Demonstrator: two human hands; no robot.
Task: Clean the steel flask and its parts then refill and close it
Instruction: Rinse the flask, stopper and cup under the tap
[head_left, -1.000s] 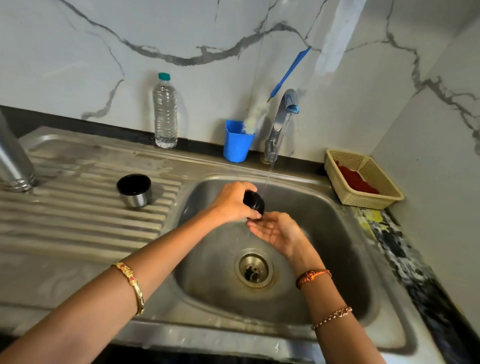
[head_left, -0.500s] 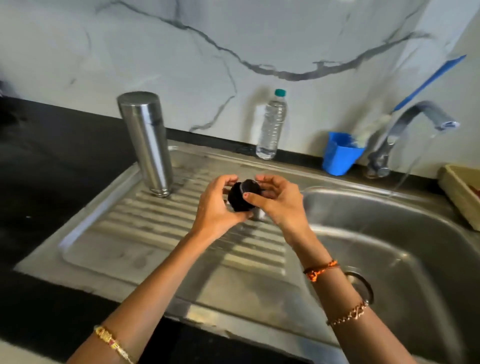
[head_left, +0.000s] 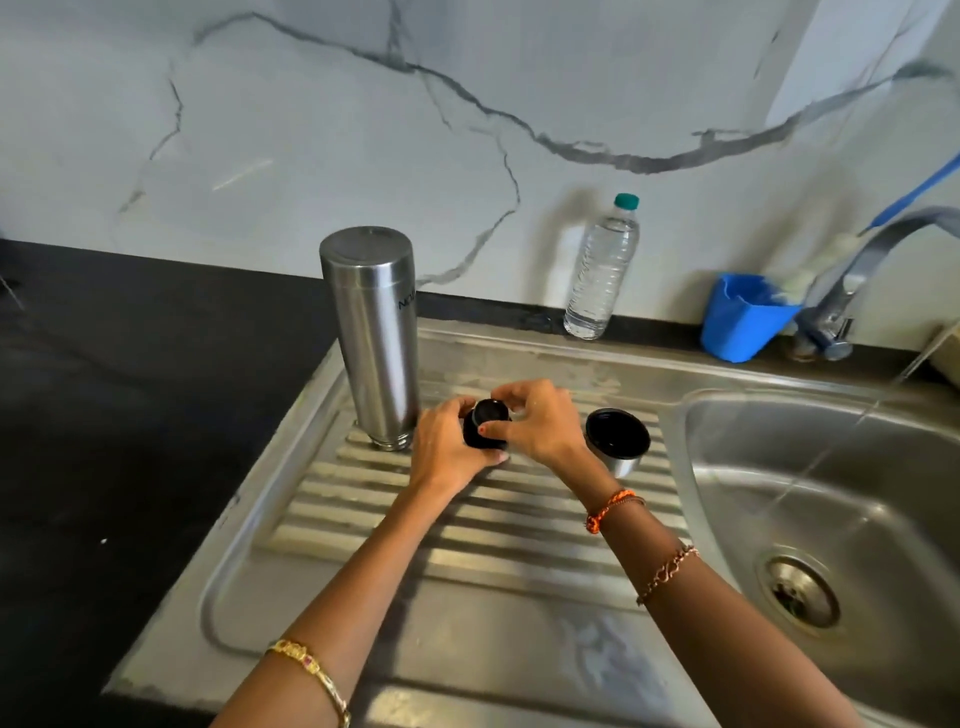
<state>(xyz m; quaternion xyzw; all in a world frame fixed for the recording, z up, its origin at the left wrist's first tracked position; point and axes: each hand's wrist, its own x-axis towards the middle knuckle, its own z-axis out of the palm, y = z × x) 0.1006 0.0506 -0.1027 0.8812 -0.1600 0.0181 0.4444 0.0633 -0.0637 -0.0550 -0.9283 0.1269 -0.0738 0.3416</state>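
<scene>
The steel flask (head_left: 375, 338) stands upside down at the back left of the ribbed draining board (head_left: 467, 525). Just right of it, both hands hold the flask's black stopper (head_left: 485, 428) above the board. My left hand (head_left: 447, 449) grips it from the left and below. My right hand (head_left: 535, 423) pinches its top and right side. The steel cup lid (head_left: 617, 440), black inside, sits mouth up on the board right of my right hand.
Water runs from the tap (head_left: 878, 260) into the sink basin (head_left: 831, 493) on the right. A blue cup (head_left: 743, 317) with a brush and a plastic water bottle (head_left: 600, 270) stand against the marble wall. Black counter (head_left: 130, 415) lies to the left.
Both hands carried the black stopper out of the running water over the basin and left to the draining board; the right hand now grips it too. The view has swung left.
</scene>
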